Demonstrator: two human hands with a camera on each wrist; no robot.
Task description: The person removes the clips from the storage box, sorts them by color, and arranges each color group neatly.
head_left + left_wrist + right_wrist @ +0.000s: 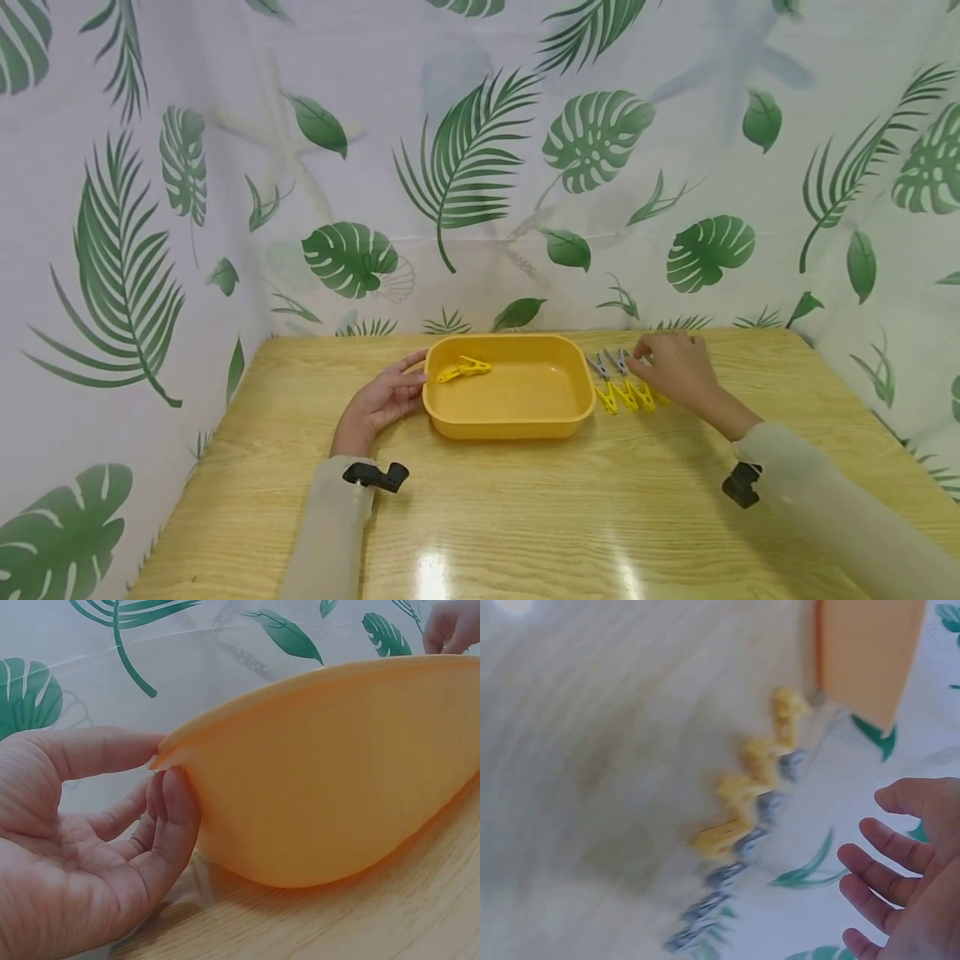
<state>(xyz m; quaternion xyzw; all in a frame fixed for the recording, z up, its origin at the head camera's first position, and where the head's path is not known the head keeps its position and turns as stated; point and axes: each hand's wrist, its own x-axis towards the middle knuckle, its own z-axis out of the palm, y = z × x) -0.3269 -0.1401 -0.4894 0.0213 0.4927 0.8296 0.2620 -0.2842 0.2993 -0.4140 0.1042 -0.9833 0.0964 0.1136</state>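
Note:
A yellow rectangular plastic basin [510,429] stands on the table, with yellow clothespins [465,368] at its left inside. My left hand [386,400] pinches the basin's left rim; the left wrist view shows one digit on the lip and curled fingers [176,810] against the wall below it. Right of the basin lie several yellow clothespins [627,397] in a row, with grey clothespins [617,361] behind them. Above this row hovers my right hand [678,367], partly covering it in the head view. The right wrist view shows that hand's fingers [885,874] spread and holding nothing.
The light wood table [510,508] runs up to a white cloth backdrop [495,283] with green leaf prints, which also rises at both sides. Black wrist cameras [375,477] are strapped over both sleeves.

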